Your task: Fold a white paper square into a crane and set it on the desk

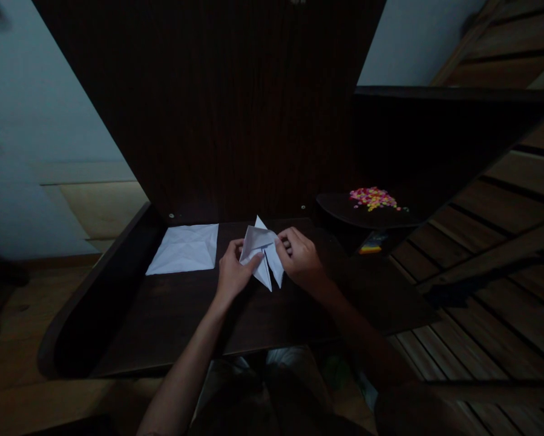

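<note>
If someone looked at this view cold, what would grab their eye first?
Probably the heap of small pink, red and yellow pieces, the brightest color here, on the rounded dark shelf at the right. Next, the folded white paper with its pointed tips, held between the left hand and right hand over the dark desk. Then the flat, creased white sheet to the left of both hands.

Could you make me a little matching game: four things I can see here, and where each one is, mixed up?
Things
1. folded paper
2. creased white sheet
3. colourful little pieces
4. wooden slats

Places
A. on the dark shelf
B. far right of the picture
C. in the left hand and right hand
D. lying on the desk

Pairs: 1-C, 2-D, 3-A, 4-B
</note>
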Tool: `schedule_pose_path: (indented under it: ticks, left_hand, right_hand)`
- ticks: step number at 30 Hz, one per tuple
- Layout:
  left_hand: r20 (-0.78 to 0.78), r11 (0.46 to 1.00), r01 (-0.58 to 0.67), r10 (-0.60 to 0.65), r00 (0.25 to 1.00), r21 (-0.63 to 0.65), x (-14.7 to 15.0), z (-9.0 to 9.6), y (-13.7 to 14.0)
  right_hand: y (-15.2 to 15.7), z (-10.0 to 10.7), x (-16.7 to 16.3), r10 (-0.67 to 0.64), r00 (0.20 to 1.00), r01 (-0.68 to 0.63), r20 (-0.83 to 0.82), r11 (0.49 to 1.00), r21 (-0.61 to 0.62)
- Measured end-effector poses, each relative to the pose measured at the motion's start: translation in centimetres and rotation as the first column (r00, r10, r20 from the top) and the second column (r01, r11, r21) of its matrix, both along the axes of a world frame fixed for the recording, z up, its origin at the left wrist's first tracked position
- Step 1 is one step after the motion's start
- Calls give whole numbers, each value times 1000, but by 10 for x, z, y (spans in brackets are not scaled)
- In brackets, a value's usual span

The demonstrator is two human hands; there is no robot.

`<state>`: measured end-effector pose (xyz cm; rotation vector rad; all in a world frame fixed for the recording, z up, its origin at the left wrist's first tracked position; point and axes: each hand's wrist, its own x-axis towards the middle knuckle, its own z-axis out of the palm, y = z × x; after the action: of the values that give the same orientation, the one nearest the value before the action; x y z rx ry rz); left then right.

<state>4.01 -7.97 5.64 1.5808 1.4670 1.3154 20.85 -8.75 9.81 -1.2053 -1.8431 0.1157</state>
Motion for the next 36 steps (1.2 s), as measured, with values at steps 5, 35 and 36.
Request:
schedule_pose_path:
  ticks: [5, 35, 36]
  left_hand:
    - [75, 999, -30, 31, 997, -13, 8, -6, -2]
    - [338, 914, 183, -54, 940, -363, -16, -2, 13]
    - [340, 906, 197, -64, 938, -374, -18, -2, 13]
  right_hand:
    - [-7, -16, -9, -17, 999, 19, -44, 999, 34]
    - [8, -21, 6, -118, 967, 128, 225, 991, -31]
    - [9, -21, 6, -122, 963, 132, 242, 991, -26]
